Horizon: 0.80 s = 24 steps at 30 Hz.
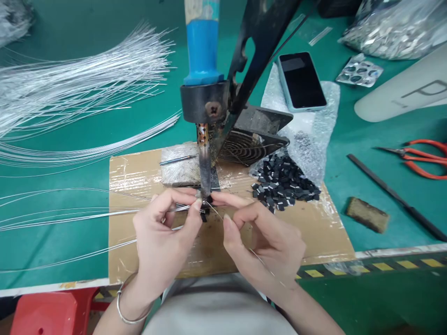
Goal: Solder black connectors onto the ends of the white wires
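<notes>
A soldering iron with a blue handle points straight down over the middle of the cardboard. Left of its tip, my left hand pinches several thin silvery wires between thumb and fingers. On the other side, my right hand is closed on a fine strand of solder wire, whose upper end reaches the tip and whose tail trails over the palm to the wrist. Small black pieces lie directly beneath the tip. Fingers and iron partly hide the spot where the wires meet.
Black connectors are heaped on the cardboard, beside a small fan. Wire bundles spread at left. A phone, red-handled pliers, a file and a brown block lie right. The iron's black bracket rises behind.
</notes>
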{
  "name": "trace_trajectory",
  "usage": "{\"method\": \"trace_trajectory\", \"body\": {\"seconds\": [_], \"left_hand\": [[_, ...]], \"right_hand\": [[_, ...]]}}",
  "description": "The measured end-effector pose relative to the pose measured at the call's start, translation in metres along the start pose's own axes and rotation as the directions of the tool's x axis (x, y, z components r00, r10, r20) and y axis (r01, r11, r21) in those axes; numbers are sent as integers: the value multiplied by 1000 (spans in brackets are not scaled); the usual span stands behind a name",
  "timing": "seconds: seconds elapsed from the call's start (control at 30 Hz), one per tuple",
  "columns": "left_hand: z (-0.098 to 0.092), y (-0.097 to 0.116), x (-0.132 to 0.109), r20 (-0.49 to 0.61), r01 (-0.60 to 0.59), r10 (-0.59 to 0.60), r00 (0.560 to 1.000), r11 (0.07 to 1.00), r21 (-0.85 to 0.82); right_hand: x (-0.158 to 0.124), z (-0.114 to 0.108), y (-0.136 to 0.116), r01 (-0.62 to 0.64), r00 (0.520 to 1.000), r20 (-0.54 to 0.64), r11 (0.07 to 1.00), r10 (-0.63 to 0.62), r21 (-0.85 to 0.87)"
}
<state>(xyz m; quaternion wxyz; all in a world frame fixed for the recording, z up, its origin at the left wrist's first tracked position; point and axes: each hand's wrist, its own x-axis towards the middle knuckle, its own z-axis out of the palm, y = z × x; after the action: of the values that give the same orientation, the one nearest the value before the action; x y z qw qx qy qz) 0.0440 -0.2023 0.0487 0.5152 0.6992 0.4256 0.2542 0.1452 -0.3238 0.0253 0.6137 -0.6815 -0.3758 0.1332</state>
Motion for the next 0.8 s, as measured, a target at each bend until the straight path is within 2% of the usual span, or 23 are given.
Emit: {"method": "trace_trajectory", "body": {"seconds": [0.8], "left_hand": [[-1, -1, 0, 24, 0, 1, 1000, 1000, -23]], "right_hand": [[-1, 1, 1, -3, 1000, -1, 1000, 3, -7]]}}
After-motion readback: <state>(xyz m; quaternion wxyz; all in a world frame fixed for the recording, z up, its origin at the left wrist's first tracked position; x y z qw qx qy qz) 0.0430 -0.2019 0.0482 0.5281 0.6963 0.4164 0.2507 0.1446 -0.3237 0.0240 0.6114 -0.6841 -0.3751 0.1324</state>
